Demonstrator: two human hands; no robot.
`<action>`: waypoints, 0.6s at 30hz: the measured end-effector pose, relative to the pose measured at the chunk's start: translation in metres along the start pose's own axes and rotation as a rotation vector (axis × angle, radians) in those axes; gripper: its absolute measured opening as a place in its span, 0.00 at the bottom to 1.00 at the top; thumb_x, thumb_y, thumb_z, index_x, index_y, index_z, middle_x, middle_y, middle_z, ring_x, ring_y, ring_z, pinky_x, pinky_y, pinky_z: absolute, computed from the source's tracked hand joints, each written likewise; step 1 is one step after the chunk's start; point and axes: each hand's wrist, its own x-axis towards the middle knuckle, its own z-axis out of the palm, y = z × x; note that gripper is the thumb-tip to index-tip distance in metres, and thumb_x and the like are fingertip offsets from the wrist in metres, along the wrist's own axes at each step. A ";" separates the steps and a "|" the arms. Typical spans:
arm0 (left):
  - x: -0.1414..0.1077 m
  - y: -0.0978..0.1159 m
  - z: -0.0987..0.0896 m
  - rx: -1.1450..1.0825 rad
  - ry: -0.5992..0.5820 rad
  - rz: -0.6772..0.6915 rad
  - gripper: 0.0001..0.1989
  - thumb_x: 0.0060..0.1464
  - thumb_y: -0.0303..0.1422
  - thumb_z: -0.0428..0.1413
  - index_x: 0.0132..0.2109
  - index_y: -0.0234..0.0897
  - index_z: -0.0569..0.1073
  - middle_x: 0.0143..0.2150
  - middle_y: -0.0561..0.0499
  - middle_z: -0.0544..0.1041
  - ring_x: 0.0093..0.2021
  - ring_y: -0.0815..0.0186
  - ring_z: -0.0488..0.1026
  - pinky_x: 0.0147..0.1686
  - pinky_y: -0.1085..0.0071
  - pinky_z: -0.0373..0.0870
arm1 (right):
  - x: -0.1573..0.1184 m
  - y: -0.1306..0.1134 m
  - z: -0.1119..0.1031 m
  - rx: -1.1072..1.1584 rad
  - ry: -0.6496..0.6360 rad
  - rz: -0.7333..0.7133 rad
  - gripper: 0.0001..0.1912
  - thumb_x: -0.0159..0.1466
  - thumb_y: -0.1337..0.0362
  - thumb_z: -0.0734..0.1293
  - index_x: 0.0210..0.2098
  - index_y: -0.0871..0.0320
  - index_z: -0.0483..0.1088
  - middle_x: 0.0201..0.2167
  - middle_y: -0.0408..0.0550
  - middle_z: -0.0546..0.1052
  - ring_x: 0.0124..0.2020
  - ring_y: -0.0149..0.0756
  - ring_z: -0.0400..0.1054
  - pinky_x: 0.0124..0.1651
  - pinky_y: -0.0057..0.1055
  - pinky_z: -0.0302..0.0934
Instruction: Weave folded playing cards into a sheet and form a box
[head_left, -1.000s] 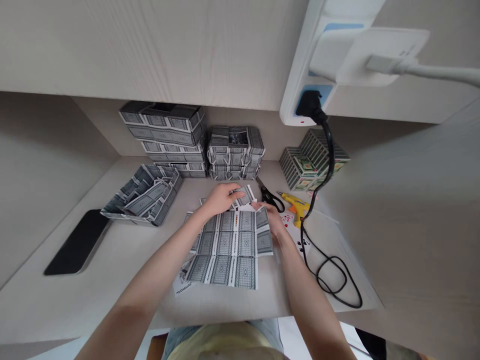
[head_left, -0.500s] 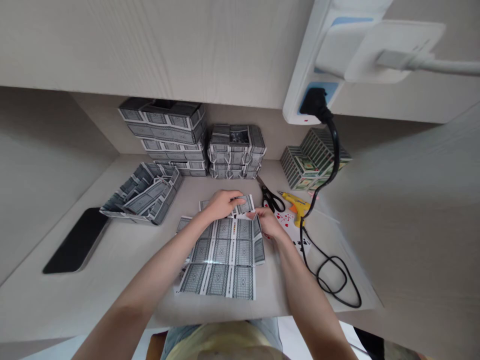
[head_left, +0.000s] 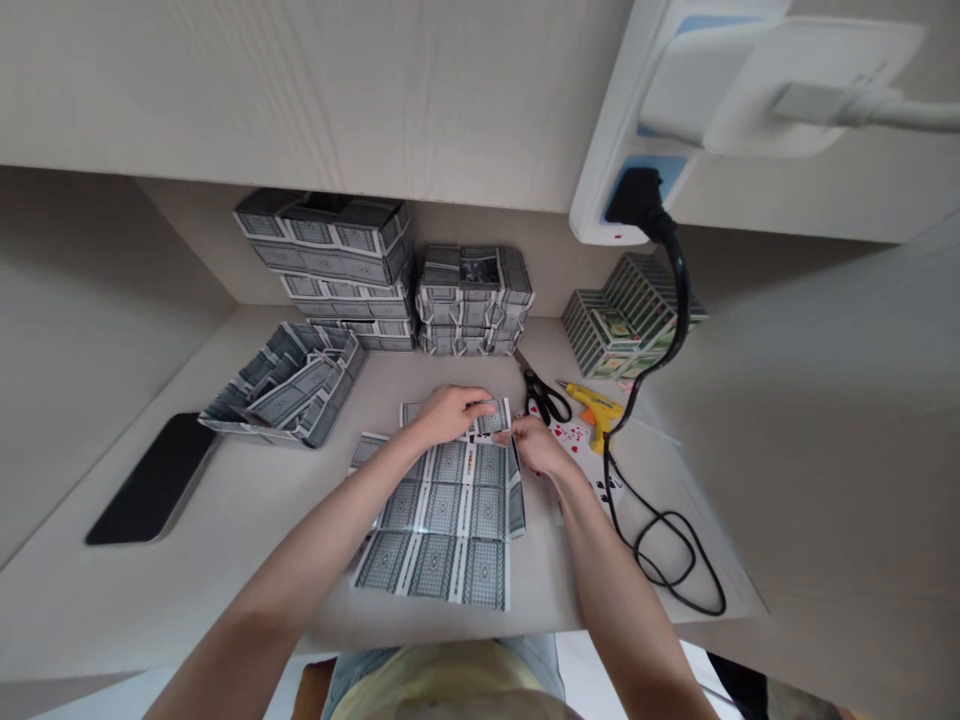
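A panel of joined playing cards (head_left: 441, 510), patterned backs up, lies on the desk in front of me. Its side and far flaps are partly folded up. My left hand (head_left: 452, 412) is closed on the far flap (head_left: 493, 416), thumb on top. At the far right corner, my right hand (head_left: 535, 446) pinches the panel where the far flap meets the right side flap (head_left: 517, 495). The tips of the right fingers are partly hidden. Loose playing cards (head_left: 571, 438), faces up, lie beside my right hand.
Black scissors (head_left: 546, 398) and a yellow glue gun (head_left: 592, 405) lie right, its black cord (head_left: 684, 560) looped nearby. Card-built boxes (head_left: 330, 240) and card packs (head_left: 619, 320) stand behind. Left are an open card box (head_left: 322, 420) and a phone (head_left: 154, 480). A power strip (head_left: 611, 180) hangs overhead.
The far flap and my left hand have shifted slightly toward me. The right side flap looks more upright, with my right hand still at the same corner.
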 end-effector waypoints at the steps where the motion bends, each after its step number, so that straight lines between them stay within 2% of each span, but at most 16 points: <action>1: -0.001 0.000 0.000 0.004 -0.004 0.002 0.14 0.52 0.42 0.49 0.35 0.39 0.75 0.27 0.54 0.74 0.26 0.70 0.65 0.27 0.76 0.58 | 0.000 0.000 0.000 -0.002 -0.008 0.005 0.14 0.47 0.57 0.68 0.14 0.60 0.68 0.12 0.40 0.67 0.17 0.30 0.61 0.22 0.26 0.56; 6: -0.002 0.000 -0.003 0.013 -0.012 -0.006 0.15 0.52 0.43 0.48 0.34 0.39 0.75 0.24 0.55 0.73 0.23 0.71 0.63 0.25 0.76 0.57 | 0.000 -0.001 0.004 0.071 0.033 0.019 0.13 0.45 0.56 0.69 0.15 0.60 0.69 0.12 0.41 0.68 0.16 0.29 0.61 0.22 0.26 0.56; 11: -0.001 0.000 -0.006 0.006 0.002 0.009 0.15 0.52 0.42 0.49 0.34 0.39 0.75 0.25 0.54 0.73 0.24 0.70 0.65 0.26 0.76 0.57 | -0.002 -0.004 0.006 0.130 0.091 0.010 0.17 0.43 0.54 0.70 0.12 0.60 0.64 0.10 0.39 0.64 0.14 0.25 0.55 0.19 0.25 0.52; 18: -0.002 0.004 -0.009 0.073 -0.032 0.016 0.12 0.52 0.40 0.50 0.34 0.41 0.75 0.24 0.55 0.73 0.24 0.69 0.65 0.25 0.75 0.55 | -0.006 -0.007 0.008 0.115 0.078 0.036 0.16 0.41 0.57 0.71 0.12 0.60 0.63 0.10 0.37 0.64 0.14 0.24 0.55 0.19 0.24 0.50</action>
